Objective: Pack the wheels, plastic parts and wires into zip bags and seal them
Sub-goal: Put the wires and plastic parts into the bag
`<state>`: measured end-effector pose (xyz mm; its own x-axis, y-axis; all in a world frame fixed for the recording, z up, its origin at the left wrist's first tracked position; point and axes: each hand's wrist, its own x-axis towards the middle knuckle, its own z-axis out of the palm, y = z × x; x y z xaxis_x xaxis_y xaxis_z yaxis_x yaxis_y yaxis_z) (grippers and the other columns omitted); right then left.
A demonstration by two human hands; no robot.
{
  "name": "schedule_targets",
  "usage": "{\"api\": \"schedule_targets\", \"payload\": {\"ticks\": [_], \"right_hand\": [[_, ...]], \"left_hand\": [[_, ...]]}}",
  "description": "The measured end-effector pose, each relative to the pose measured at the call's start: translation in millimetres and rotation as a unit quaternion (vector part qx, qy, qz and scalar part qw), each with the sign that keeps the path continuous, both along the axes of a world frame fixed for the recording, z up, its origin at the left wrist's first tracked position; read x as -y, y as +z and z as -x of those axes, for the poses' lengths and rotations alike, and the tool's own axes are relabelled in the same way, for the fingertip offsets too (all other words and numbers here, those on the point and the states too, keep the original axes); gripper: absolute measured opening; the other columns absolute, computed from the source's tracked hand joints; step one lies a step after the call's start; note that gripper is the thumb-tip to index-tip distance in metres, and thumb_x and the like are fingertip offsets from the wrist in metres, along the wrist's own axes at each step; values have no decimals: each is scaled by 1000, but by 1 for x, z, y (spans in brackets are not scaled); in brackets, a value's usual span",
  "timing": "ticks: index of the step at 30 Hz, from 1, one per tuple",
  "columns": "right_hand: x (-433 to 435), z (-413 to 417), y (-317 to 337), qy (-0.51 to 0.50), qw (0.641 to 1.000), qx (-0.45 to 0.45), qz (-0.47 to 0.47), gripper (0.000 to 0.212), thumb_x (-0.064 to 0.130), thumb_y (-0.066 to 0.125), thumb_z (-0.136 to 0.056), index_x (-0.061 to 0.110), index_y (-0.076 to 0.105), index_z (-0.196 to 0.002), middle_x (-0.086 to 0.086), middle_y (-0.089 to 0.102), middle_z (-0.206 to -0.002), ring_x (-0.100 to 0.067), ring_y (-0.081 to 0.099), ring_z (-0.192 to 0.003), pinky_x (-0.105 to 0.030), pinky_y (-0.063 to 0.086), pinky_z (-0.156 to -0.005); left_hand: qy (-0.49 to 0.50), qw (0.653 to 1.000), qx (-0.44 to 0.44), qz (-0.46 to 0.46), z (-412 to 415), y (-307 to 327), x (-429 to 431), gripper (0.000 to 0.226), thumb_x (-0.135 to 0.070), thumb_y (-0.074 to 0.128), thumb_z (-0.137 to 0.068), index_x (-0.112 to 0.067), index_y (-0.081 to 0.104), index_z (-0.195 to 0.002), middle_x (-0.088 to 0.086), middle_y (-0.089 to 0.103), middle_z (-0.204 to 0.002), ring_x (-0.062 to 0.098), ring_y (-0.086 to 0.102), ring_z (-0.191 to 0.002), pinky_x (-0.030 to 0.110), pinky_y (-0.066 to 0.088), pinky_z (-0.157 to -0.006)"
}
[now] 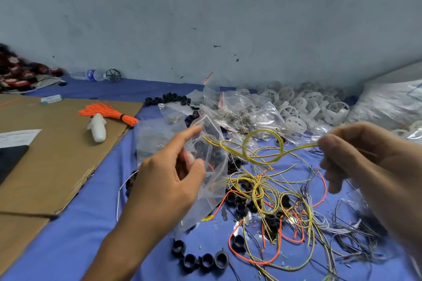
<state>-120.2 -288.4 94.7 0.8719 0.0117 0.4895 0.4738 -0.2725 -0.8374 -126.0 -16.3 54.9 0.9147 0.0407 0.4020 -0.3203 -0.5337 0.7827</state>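
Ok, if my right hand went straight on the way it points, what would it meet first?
Probably the clear zip bag held up by the left hand. The right hand points leftward, pinching yellow wires whose loop already reaches toward the bag; depth is unclear.

The left forearm [127,242] runs up from 7 o'clock. The left hand [169,175] pinches a bag [214,159] between thumb and middle finger, index finger straight toward 1 o'clock. The right hand [356,150], at 3 o'clock, pinches a wire [301,148] between thumb and forefinger, other fingers curled.
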Motion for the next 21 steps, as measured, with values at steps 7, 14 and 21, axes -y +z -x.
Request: {"api": "schedule_targets", "payload": {"ticks": [7,14,21], "right_hand": [[-69,-9,8,22,994,85,67,15,42,62,-90,28,61,-87,8,71,-79,-13,69,-65,-34,57,-59],[-87,-22,-16,197,973,-29,115,14,36,64,-93,28,54,-94,9,65,-80,-5,59,-65,-24,49,-60],[-93,-26,-24,244,967,-72,7,18,9,65,-89,23,53,-93,-8,62,-77,-17,56,-68,-37,50,-62]], "left_hand": [[-57,998,0,6,4,-2,12,45,-28,52,-87,-50,40,-124,-8,53,-76,10,48,-60,19,38,-56],[-64,998,-28,-11,4,-3,-2,63,-23,51,-82,-55,38,-135,-5,56,-72,6,42,-51,22,34,-47],[-82,997,-14,4,-2,-7,-5,64,-23,56,-85,-56,38,-137,-5,60,-81,9,44,-56,30,40,-54]]}}
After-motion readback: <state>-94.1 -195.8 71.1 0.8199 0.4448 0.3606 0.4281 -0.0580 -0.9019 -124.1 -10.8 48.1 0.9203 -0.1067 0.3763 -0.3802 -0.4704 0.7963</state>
